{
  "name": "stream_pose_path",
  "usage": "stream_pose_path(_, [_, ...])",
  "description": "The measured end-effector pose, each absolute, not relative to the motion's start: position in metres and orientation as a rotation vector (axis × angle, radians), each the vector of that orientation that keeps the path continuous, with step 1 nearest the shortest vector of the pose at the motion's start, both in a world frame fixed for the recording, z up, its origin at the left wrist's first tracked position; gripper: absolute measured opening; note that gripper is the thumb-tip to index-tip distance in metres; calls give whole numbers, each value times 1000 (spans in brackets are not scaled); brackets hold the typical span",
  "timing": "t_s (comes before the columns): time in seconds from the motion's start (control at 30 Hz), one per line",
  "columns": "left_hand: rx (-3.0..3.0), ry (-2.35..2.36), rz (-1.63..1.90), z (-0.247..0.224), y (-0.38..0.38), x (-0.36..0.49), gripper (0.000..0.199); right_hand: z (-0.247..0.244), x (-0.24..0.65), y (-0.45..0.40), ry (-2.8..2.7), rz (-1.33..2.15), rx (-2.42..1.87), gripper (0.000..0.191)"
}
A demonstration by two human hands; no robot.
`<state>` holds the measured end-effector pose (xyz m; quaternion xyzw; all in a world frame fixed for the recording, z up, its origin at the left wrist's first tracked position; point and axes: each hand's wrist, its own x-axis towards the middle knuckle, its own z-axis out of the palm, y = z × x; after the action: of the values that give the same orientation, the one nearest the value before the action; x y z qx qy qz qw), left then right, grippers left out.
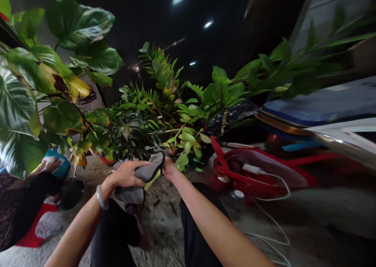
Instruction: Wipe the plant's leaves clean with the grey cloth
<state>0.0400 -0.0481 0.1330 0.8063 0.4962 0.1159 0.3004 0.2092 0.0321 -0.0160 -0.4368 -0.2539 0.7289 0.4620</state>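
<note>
A grey cloth (150,170) with a dark border and a yellow-green underside hangs in folds between my two hands, above my knees. My left hand (125,175), with a pale bangle at its wrist, lies over the cloth from the left, fingers curled onto it. At the cloth's right corner, my right hand (169,169) pinches the dark edge; its fingertips are partly hidden. Green leafy plants (188,141) stand just beyond both hands, their lower leaves close to the right one.
A red basket (258,177) with a white cable (283,184) stands to the right. Large leaves (58,79) overhang the left, where another person's hand (51,165) rests on something blue near a dark pot (73,193). Dark-blue stacked things (317,106) lie at far right.
</note>
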Motion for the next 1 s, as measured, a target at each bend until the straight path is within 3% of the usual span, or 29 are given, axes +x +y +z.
stream_pose_path(0.13, [2097, 1391, 860, 173, -37, 33, 70, -13, 216, 33, -655, 1811, -1012, 29])
stream_pose_path(0.2, [2080, 1518, 1195, 187, -12, 37, 72, -12, 216, 33, -656, 1816, -968, 30])
stream_pose_path(0.27, [2066, 1645, 1312, 187, 8, 45, 73, -13, 213, 33, -643, 1816, -936, 28])
stream_pose_path(0.43, [2139, 1530, 546, 141, -9, 55, 74, -22, 208, 34, -638, 1811, -967, 14])
stream_pose_path(0.5, [2100, 1406, 399, 129, -36, 49, 73, -24, 209, 35, -642, 1806, -977, 7])
stream_pose_path(0.67, [1998, 1409, 696, 152, -67, 28, 71, -23, 211, 34, -653, 1811, -947, 16])
stream_pose_path(0.83, [2014, 1582, 1294, 192, -19, 27, 72, -18, 209, 32, -636, 1791, -897, 25])
stream_pose_path(0.9, [2062, 1646, 1263, 187, 0, 35, 72, -17, 208, 32, -611, 1770, -884, 26])
stream_pose_path(1.0, [2125, 1654, 843, 158, 0, 47, 74, -18, 206, 34, -604, 1762, -907, 21])
